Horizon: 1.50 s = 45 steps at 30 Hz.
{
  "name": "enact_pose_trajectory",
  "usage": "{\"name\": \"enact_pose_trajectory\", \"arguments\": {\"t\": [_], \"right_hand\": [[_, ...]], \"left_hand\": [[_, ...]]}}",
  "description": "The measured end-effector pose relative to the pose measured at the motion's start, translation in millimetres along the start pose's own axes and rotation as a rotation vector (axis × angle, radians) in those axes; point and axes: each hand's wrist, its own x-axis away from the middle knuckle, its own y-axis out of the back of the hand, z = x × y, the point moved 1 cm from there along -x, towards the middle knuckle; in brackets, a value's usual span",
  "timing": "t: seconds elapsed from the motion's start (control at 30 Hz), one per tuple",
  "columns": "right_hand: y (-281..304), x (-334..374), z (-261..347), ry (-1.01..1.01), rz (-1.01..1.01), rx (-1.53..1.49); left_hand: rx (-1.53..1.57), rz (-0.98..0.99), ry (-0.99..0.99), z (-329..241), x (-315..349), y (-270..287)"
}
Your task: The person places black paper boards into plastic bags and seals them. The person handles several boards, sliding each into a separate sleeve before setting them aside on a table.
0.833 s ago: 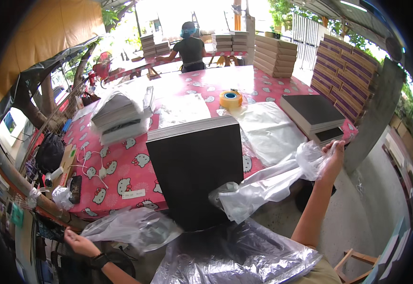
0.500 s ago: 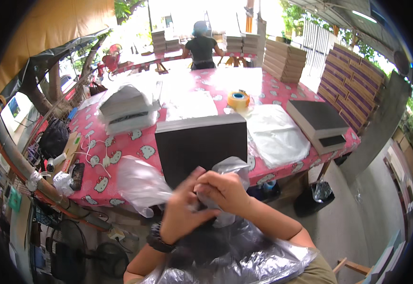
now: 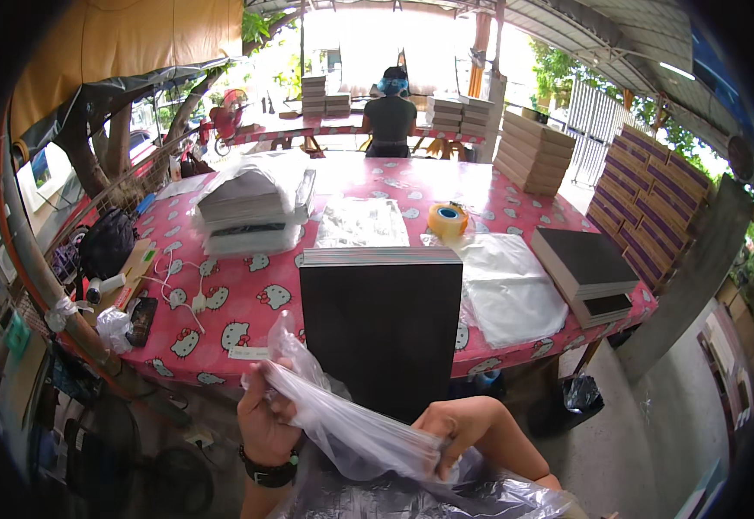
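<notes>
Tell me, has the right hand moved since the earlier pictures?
Yes. The right hand was stretched out to the right, beyond the black stack. Now it grips the clear plastic bag just below that stack, close to the left hand.

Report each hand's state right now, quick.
Left hand: closed on the clear plastic bag, near its upper end.
Right hand: closed on the same bag, at its lower end.

Left hand point(image 3: 266, 417) and right hand point(image 3: 456, 430) seemingly clenched.
</notes>
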Motion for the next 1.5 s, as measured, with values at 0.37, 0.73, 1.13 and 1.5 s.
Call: {"name": "enact_pose_trajectory", "arguments": {"t": [0.37, 0.73, 1.13, 1.5], "right_hand": [[12, 62, -21, 0.754, -1.282, -0.755], [-16, 36, -46, -0.182, 0.113, -0.150], [-5, 56, -45, 0.067, -0.358, -0.357], [113, 49, 5, -0.222, -1.558, 0.573]], "left_hand": [[-0.386, 0.086, 0.384, 14, 34, 52], [-0.082, 0.006, 0.011, -7, 19, 33], [-0.153, 0.067, -0.176, -22, 15, 63], [-1.997, -0.223, -0.572, -37, -131, -13]]}}
